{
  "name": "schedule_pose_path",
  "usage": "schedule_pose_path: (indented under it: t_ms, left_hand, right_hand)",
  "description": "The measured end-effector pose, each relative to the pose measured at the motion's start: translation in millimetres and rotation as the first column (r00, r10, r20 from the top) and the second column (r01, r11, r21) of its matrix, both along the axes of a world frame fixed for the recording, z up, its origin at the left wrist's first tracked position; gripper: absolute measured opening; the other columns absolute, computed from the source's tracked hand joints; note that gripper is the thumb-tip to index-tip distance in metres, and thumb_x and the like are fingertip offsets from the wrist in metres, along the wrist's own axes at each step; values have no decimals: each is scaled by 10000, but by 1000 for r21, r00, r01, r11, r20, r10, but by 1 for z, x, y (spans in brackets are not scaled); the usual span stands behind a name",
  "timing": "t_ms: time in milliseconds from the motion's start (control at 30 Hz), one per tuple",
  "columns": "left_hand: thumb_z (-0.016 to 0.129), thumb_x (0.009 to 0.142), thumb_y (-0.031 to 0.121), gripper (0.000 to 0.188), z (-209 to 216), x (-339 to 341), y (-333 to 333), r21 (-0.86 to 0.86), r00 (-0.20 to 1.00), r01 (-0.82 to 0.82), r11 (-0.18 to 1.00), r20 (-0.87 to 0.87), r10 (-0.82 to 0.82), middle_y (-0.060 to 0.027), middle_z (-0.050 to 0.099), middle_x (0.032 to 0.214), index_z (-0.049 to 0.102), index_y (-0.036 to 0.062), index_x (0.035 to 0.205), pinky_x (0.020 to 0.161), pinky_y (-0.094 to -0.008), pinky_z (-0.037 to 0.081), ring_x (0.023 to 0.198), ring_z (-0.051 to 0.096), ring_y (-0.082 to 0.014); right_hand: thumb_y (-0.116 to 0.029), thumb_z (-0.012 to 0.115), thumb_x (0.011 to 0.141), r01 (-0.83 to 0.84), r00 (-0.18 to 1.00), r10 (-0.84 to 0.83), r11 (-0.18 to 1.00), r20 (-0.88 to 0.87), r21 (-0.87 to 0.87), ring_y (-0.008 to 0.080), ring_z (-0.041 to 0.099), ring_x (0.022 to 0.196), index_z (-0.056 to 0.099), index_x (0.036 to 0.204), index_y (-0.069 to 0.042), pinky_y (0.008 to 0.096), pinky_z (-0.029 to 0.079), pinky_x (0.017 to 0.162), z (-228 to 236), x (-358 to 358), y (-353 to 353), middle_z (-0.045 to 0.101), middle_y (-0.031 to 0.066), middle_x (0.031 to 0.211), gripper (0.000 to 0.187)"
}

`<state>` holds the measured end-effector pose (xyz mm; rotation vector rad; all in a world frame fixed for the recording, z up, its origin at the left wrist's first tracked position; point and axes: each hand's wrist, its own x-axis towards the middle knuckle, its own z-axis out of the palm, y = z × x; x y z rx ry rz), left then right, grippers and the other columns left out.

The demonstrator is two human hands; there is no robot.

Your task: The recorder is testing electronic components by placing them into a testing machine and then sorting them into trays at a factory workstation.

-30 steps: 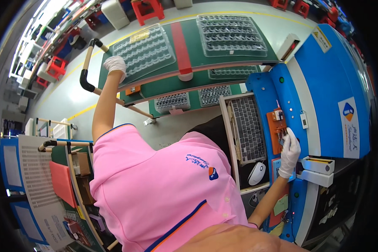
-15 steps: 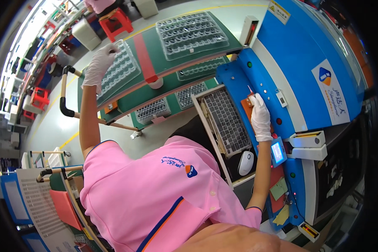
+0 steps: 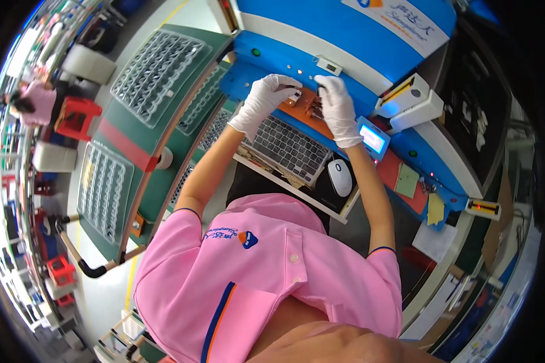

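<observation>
Orange flat fixture plate on the blue machine shelf lies under both white-gloved hands: left hand pinching a small part at its edge, right hand pressing fingertips beside it. Seating probably needs steady, even pressure.

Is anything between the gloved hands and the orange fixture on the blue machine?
Nothing visible. The left hand and right hand are both already on the orange fixture, fingertips at a small part on it. The keyboard lies below, nearer the person, out of the way.
</observation>
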<state>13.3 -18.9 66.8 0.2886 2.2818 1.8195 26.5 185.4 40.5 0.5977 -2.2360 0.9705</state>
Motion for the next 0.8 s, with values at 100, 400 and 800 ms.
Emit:
schedule_pose_path:
  t_ms: [100,400,800]
  left_hand:
    - [714,871,114,206,-43,-16,13,-256,867,-59,965,-492,-78,-40,716,985,734,91,1075,856,-326,511,947,650,-206]
    - [750,813,150,190,-64,-9,16,-405,535,-423,811,-833,-137,-14,645,1057,742,171,1001,880,-443,454,1041,580,-262]
    - [704,813,106,201,-57,-12,36,-419,472,-518,745,-867,-160,-26,656,1101,732,186,995,914,-440,453,1069,590,-274]
  right_hand:
    - [2,585,952,102,995,-101,988,13,-115,286,631,970,645,1150,-60,365,514,834,27,36,27,625,116,1056,216]
    - [22,575,961,187,977,-167,970,134,-155,227,622,982,660,1174,-63,324,489,899,-5,81,54,622,88,1086,245]
    - [24,582,936,7,989,37,956,142,-295,285,602,962,653,1123,-63,362,489,887,-41,21,7,597,118,1008,218]
